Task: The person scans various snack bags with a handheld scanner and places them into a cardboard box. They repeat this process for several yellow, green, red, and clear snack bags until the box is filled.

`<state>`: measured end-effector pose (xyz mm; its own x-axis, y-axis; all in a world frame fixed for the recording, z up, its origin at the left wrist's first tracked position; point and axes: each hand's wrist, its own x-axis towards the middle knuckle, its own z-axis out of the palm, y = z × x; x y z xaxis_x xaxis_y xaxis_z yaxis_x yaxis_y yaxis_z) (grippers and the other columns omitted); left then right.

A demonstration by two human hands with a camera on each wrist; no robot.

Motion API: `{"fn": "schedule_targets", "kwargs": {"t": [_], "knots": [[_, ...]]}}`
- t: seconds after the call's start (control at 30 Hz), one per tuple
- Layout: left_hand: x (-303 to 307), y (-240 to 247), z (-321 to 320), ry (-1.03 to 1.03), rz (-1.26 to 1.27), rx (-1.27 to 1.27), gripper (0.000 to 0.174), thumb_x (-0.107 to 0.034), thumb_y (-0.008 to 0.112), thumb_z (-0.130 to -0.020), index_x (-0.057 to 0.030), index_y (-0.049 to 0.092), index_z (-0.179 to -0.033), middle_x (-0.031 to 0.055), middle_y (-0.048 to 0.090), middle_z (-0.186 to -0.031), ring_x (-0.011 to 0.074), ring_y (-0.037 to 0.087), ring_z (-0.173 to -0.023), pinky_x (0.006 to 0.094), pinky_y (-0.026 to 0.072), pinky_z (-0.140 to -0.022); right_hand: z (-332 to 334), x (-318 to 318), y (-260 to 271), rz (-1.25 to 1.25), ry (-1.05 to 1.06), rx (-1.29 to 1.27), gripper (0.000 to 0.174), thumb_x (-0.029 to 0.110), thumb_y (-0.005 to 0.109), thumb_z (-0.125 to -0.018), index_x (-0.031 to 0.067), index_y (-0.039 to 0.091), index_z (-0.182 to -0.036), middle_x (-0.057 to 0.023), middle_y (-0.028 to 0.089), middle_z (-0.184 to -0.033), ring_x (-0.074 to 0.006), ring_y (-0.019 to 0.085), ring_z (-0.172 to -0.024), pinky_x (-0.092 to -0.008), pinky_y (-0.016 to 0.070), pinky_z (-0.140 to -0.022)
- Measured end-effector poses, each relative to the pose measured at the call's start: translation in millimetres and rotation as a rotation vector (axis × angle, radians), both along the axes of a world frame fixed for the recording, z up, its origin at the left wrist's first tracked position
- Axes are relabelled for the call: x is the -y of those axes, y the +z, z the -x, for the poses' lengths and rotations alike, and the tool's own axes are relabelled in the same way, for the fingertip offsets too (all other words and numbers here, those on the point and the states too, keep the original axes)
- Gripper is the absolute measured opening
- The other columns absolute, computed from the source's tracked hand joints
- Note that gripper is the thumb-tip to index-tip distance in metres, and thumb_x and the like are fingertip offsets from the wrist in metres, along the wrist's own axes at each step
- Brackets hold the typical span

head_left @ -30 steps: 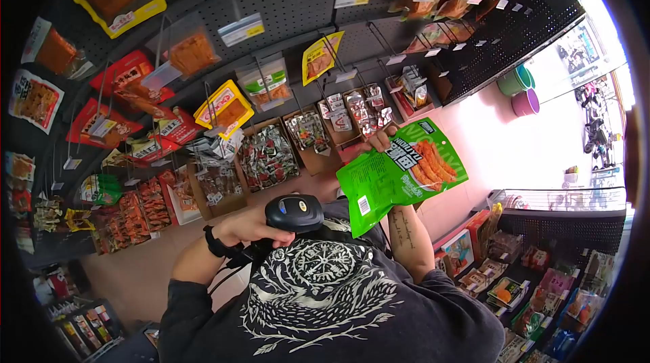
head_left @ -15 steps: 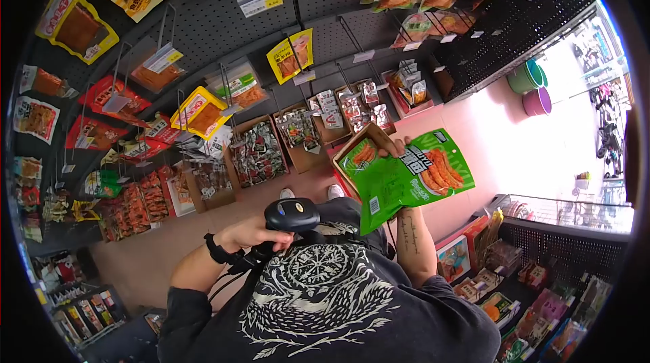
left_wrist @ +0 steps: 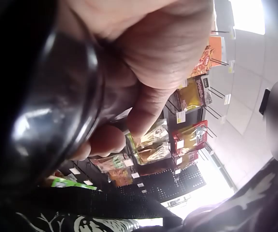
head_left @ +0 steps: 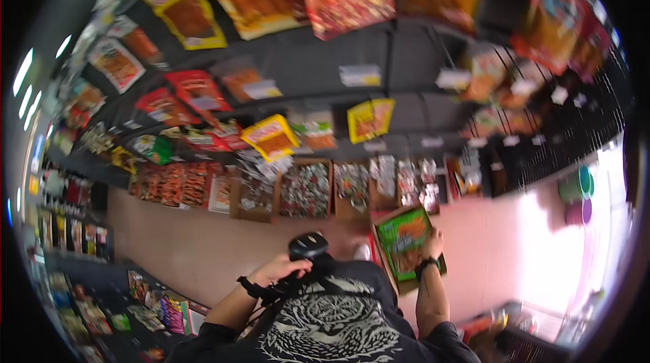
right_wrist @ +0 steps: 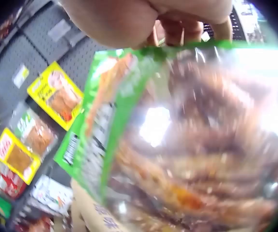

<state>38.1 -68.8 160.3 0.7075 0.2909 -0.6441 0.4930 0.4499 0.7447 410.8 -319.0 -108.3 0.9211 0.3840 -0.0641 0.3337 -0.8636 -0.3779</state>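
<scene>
My left hand (head_left: 276, 269) grips a black handheld barcode scanner (head_left: 308, 246) in front of the chest. In the left wrist view the scanner's glossy housing (left_wrist: 47, 116) is large, with fingers curled around it. At the right, my right hand (head_left: 433, 245) holds a green snack bag (head_left: 403, 236) by its edge, within the outline of a cardboard box (head_left: 388, 267). Seen from the right wrist, the bag's clear window (right_wrist: 197, 145) shows brown, stick-like food. The fingers reach behind its top edge and are partly hidden. Another green printed panel with a barcode (right_wrist: 71, 145) shows at the left.
Ahead is a dark pegboard wall (head_left: 325, 58) with hanging snack packs. Low boxes of small packets (head_left: 306, 190) line its foot. Pink floor (head_left: 169, 241) lies between this and another product shelf (head_left: 88, 309). A green tub (head_left: 574, 184) and a purple tub (head_left: 578, 213) stand far right.
The head view has tilted up and blurred. My right hand has turned, and the bag, earlier held out in front of the box, now appears inside its outline. The left hand keeps the scanner.
</scene>
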Motion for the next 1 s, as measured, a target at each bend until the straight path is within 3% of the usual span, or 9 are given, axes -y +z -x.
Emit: {"fn": "schedule_targets", "kwargs": {"t": [0.07, 0.13, 0.37, 0.57, 0.63, 0.7, 0.77, 0.9, 1.0], "knots": [[-3.7, 1.4, 2.7, 0.019, -0.016, 0.044, 0.018, -0.018, 0.062, -0.089, -0.0002, 0.063, -0.089, 0.0027, 0.061, -0.077, 0.0091, 0.055, -0.063, 0.0233, 0.0428, -0.059, 5.6, -28.7, 20.0, 0.091, 0.015, -0.084, 0.039, 0.023, 0.056, -0.085, 0.0026, 0.051, -0.118, -0.0221, 0.054, -0.116, -0.0387, 0.054, -0.105, -0.0455, 0.0488, -0.085], [-5.6, -8.5, 13.3, 0.071, -0.033, 0.115, 0.015, -0.015, 0.062, -0.089, -0.0005, 0.063, -0.091, 0.0025, 0.061, -0.078, 0.0083, 0.055, -0.063, 0.0230, 0.0438, -0.058, 1.5, -65.9, 32.7, -0.107, 0.165, -0.094, 0.036, 0.022, 0.059, -0.083, 0.0019, 0.058, -0.113, -0.0194, 0.061, -0.108, -0.0356, 0.060, -0.098, -0.0416, 0.0496, -0.084], [-26.4, 8.7, 53.5, 0.309, -0.096, 0.195, 0.013, -0.011, 0.063, -0.087, -0.0011, 0.061, -0.095, 0.0028, 0.060, -0.079, 0.0099, 0.055, -0.062, 0.0247, 0.0440, -0.058, 98.6, -295.6, 231.8, -0.712, 0.718, -0.394, 0.041, 0.018, 0.069, -0.079, 0.0006, 0.058, -0.115, -0.0141, 0.066, -0.104, -0.0251, 0.065, -0.094, -0.0331, 0.0499, -0.083], [-66.0, 10.4, 104.3, 0.388, -0.190, 0.231, 0.011, -0.011, 0.064, -0.086, -0.0005, 0.061, -0.088, 0.0026, 0.060, -0.071, 0.0112, 0.057, -0.064, 0.0245, 0.0447, -0.060, 129.6, -483.5, 305.5, -0.694, 0.603, -0.222, 0.066, 0.036, 0.075, -0.074, 0.0005, 0.050, -0.124, -0.0202, 0.063, -0.108, -0.0340, 0.061, -0.102, -0.0404, 0.0479, -0.086], [-80.3, 4.1, 122.8, 0.404, -0.190, 0.254, 0.011, -0.009, 0.064, -0.086, -0.0008, 0.060, -0.092, 0.0021, 0.060, -0.072, 0.0104, 0.056, -0.062, 0.0248, 0.0443, -0.058, 119.8, -553.5, 262.0, -0.947, 0.551, -0.060, 0.077, 0.037, 0.078, -0.071, -0.0008, 0.044, -0.129, -0.0211, 0.061, -0.111, -0.0339, 0.058, -0.108, -0.0387, 0.0447, -0.093], [-92.1, 2.1, 142.3, 0.415, -0.253, 0.236, 0.011, -0.010, 0.065, -0.085, -0.0013, 0.061, -0.090, 0.0022, 0.061, -0.072, 0.0102, 0.056, -0.061, 0.0248, 0.0442, -0.057, 122.8, -579.9, 273.5, -1.107, 0.526, -0.137, 0.075, 0.032, 0.079, -0.072, -0.0001, 0.045, -0.130, -0.0186, 0.061, -0.115, -0.0289, 0.057, -0.111, -0.0370, 0.0436, -0.094], [-103.7, 5.4, 161.3, 0.471, -0.248, 0.203, 0.010, -0.011, 0.066, -0.084, -0.0023, 0.062, -0.087, 0.0018, 0.061, -0.071, 0.0099, 0.056, -0.061, 0.0247, 0.0441, -0.057, 112.3, -599.6, 259.4, -1.206, 0.607, -0.219, 0.055, 0.029, 0.078, -0.074, -0.0007, 0.056, -0.114, -0.0128, 0.065, -0.099, -0.0211, 0.061, -0.094, -0.0329, 0.0475, -0.082], [-134.6, -8.3, 194.7, 0.518, -0.280, 0.276, 0.011, -0.012, 0.067, -0.083, -0.0032, 0.063, -0.087, 0.0008, 0.060, -0.070, 0.0095, 0.056, -0.061, 0.0246, 0.0443, -0.057, 134.6, -575.6, 281.9, -1.173, 0.605, -0.352, 0.024, 0.020, 0.069, -0.082, -0.0003, 0.057, -0.079, -0.0014, 0.054, -0.062, -0.0101, 0.045, -0.056, -0.0274, 0.0385, -0.052], [-159.0, -9.3, 206.0, 0.511, -0.274, 0.276, 0.012, -0.013, 0.068, -0.083, -0.0034, 0.063, -0.089, 0.0001, 0.060, -0.070, 0.0095, 0.056, -0.061, 0.0247, 0.0446, -0.057, 166.4, -539.7, 304.1, -1.245, 0.549, -0.496, 0.021, 0.017, 0.060, -0.090, -0.0019, 0.058, -0.082, 0.0008, 0.055, -0.067, -0.0072, 0.044, -0.061, -0.0254, 0.0383, -0.055]]}}
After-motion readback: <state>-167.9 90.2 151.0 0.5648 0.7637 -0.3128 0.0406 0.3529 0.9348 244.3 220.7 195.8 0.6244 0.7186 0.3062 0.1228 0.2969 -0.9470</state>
